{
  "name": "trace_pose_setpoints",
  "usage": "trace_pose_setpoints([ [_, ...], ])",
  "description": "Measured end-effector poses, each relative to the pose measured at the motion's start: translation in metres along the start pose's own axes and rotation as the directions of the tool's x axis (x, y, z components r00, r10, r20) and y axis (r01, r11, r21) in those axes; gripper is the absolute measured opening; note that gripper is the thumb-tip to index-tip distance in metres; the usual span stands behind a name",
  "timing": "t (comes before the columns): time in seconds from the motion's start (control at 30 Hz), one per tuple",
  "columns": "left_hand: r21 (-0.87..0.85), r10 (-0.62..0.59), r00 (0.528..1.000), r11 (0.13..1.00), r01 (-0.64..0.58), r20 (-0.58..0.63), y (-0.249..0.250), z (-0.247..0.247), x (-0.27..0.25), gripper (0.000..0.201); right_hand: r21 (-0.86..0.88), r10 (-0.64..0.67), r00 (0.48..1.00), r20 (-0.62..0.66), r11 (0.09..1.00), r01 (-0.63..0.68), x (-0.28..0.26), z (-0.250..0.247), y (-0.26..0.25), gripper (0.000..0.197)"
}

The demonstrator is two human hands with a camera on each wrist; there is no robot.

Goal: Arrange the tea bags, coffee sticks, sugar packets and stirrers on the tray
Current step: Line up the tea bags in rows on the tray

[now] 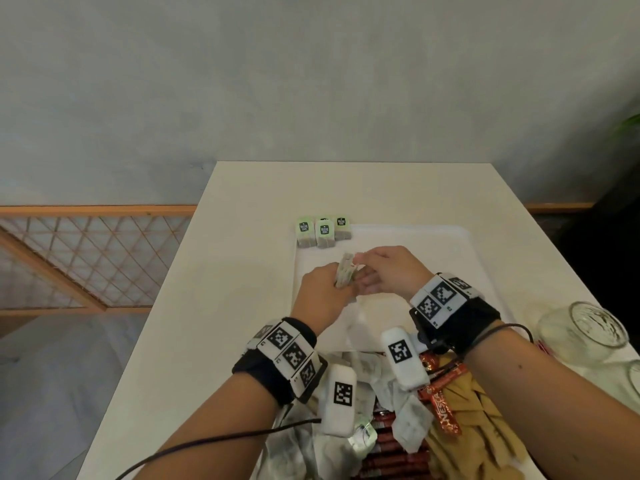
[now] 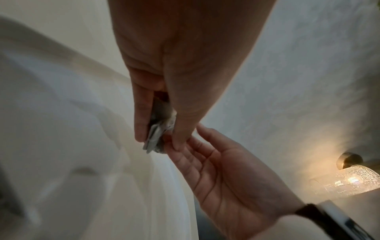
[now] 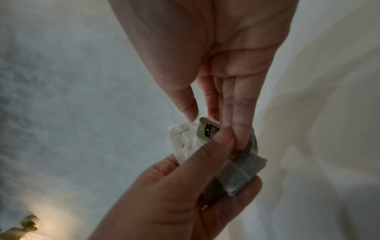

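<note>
Here the left hand [image 1: 320, 296] clamps a small stack of tea bags [image 1: 344, 273] above the tray [image 1: 433, 237] while the right hand [image 1: 388, 271] pinches the top one, and a loose grip could spill the stack.

White table [image 1: 242, 202]; wooden lattice screen [image 1: 86, 254] (left); glass jars [image 1: 585, 327]; lit wall lamp [image 2: 349, 178].

number of tea bags [image 1: 344, 276] in left hand [image 1: 320, 296] unclear.

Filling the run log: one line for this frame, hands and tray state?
left hand: grips tea bags | right hand: pinches one off stack | tray: three tea bags at far-left corner | rest unsorted nearby
</note>
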State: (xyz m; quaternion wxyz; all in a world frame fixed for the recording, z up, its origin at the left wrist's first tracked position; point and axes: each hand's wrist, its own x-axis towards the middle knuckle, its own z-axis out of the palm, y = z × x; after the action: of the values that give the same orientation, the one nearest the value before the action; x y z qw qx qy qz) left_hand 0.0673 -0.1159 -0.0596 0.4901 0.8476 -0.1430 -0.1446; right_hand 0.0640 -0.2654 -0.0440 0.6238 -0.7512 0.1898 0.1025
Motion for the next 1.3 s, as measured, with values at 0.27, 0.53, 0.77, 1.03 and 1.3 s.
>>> trace_pose_setpoints([
  [0.27,-0.189,-0.135,0.991,0.973,0.133,0.003,-0.006,-0.011,0.011,0.015,-0.132,-0.125,0.992,0.023,0.983,0.127,0.01,-0.004,0.003,0.009],
  [0.53,-0.394,-0.323,0.935,0.848,0.355,0.148,-0.022,-0.022,0.033,0.021,-0.256,-0.09,0.993,-0.079,0.964,0.067,0.059,-0.007,0.016,0.007],
  [0.77,-0.569,-0.397,0.912,0.727,0.384,0.109,-0.041,-0.038,0.046,0.022,-0.208,-0.035,0.976,-0.213,0.978,-0.011,0.103,-0.014,0.013,0.003],
  [1.03,-0.673,-0.39,0.909,0.634,0.381,0.148,-0.05,-0.045,0.045,0.02,-0.226,-0.066,0.959,-0.276,0.974,0.002,0.136,0.0,-0.008,0.005],
  [1.3,-0.715,-0.409,0.9,0.582,0.386,0.152,-0.05,-0.051,0.042,0.021,-0.309,-0.09,0.949,-0.303,0.951,-0.008,0.136,0.005,-0.011,0.017],
])
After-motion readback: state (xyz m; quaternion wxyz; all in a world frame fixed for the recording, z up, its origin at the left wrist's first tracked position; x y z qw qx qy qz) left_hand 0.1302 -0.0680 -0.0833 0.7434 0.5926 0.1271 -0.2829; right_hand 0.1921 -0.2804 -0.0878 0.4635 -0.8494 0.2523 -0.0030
